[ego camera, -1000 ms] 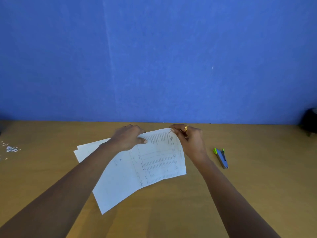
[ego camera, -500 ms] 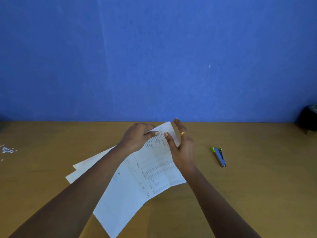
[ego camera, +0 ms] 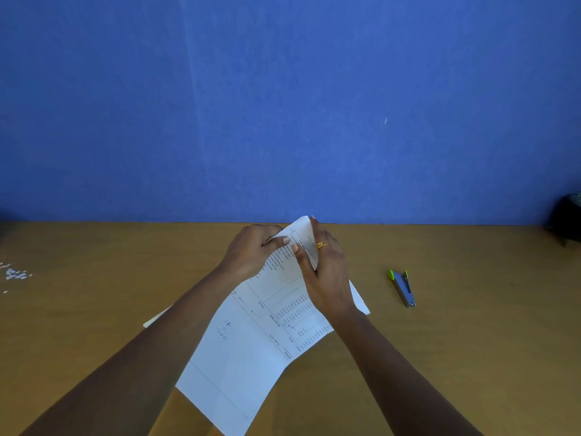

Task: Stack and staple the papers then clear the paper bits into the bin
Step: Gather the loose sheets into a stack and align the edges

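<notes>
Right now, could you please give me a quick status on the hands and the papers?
Left hand and right hand both gripping papers at far corner. Stapler untouched, right. Paper bits uncleared, far left.

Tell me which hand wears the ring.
The right hand: a gold ring sits on one finger. The left hand is bare.
</notes>
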The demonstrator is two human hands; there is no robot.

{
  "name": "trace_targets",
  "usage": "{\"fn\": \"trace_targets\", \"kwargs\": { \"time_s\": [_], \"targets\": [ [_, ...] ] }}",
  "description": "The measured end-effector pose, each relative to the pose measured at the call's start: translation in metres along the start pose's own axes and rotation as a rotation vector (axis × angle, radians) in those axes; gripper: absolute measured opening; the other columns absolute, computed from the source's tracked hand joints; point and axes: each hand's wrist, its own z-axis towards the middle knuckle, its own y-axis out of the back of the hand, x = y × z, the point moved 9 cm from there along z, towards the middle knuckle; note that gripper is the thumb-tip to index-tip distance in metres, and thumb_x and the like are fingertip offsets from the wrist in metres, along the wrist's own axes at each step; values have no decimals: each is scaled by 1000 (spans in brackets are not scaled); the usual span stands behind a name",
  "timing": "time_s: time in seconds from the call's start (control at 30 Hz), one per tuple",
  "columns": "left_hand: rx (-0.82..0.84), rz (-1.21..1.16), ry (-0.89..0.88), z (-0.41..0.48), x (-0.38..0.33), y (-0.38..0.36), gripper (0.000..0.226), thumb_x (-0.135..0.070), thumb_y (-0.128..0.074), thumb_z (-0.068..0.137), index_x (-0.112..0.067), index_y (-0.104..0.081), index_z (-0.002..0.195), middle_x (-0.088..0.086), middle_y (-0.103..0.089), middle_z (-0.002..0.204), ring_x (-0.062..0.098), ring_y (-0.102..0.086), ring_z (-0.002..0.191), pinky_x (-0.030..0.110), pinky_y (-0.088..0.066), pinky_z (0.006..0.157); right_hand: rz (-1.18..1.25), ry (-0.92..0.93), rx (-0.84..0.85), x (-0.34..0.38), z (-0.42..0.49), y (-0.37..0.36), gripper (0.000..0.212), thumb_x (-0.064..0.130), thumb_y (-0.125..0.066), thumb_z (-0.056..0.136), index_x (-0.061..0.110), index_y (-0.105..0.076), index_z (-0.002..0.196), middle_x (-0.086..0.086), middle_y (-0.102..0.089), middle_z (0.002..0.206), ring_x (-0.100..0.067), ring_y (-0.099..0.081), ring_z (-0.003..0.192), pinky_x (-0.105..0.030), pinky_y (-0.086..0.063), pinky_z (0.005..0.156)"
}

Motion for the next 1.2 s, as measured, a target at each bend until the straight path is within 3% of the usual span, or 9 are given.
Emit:
{"fn": "trace_targets", "kwargs": {
  "time_s": [0.3, 0.43, 0.63, 0.73, 0.83, 0.97, 1.03, 1.13, 1.2],
  "targets": [
    [3, -46, 22, -2, 7, 0, 22, -27, -52, 92, -10, -66, 87, 13, -71, 80, 33, -67, 73, 47, -52, 69, 26, 17, 4, -1, 3, -3, 58, 42, -34, 90, 16, -33, 142, -4, -50, 137, -18, -45, 126, -43, -41, 104],
    [7, -48, 16, -1, 6, 1, 29, -32, -51, 90, -8, -65, 85, 15, -70, 78, 35, -66, 73, 50, -51, 70, 19, 20, 5, -3, 3, -6, 57, 40, -34, 91, 19, -29, 144, -3, -49, 136, -18, -46, 124, -46, -42, 102],
    [11, -49, 2, -2, 7, -1, 21, -23, -48, 94, -10, -65, 95, 11, -71, 88, 28, -67, 83, 53, -51, 79, -28, 64, 50, 4, 2, -11, 54, 37, -34, 93, 17, -33, 142, -4, -48, 139, -18, -41, 130, -44, -35, 108],
    [1, -42, -6, -3, 6, 0, 19, -21, -48, 94, -13, -66, 94, 6, -70, 85, 26, -66, 82, 47, -52, 77, -35, 56, 84, 2, 4, -12, 47, 31, -39, 97, 19, -35, 142, -3, -48, 140, -18, -41, 131, -41, -34, 109],
    [-5, 16, -12, -4, 6, 2, 20, -22, -48, 94, -23, -63, 81, -5, -63, 72, 23, -59, 71, 37, -46, 68, 47, -5, 140, -5, 9, -8, 39, 22, -43, 97, 19, -43, 136, -2, -60, 128, -18, -56, 114, -32, -47, 96],
    [-7, 202, 0, -5, 6, 1, 21, -27, -46, 95, -16, -64, 97, -1, -64, 80, 21, -57, 74, 34, -43, 66, 187, -150, 173, -23, 6, -12, 23, 19, -49, 95, 16, -62, 113, -2, -69, 94, -19, -63, 86, -34, -52, 74],
    [-65, 232, -18, -6, 7, 3, 19, -24, -51, 93, -16, -63, 103, 1, -68, 92, 21, -61, 86, 32, -44, 73, 218, -205, 132, -33, 5, -13, 20, 17, -51, 94, 15, -66, 106, -4, -69, 89, -21, -63, 82, -33, -51, 70],
    [-298, 180, -22, -16, 16, 18, 32, -16, -63, 85, -10, -59, 116, 5, -62, 120, 23, -54, 113, 32, -41, 93, 260, -327, 15, -60, 2, -9, 21, 12, -51, 93, 11, -68, 105, -3, -68, 88, -16, -60, 79, -22, -47, 66],
    [-453, 122, 26, -30, 26, 24, 33, -13, -66, 82, -6, -59, 114, 10, -59, 120, 27, -50, 113, 30, -39, 91, 301, -433, -102, -83, -3, -3, 20, 11, -51, 93, 8, -68, 102, -6, -68, 88, -21, -62, 81, -27, -50, 71]
  ]
}}
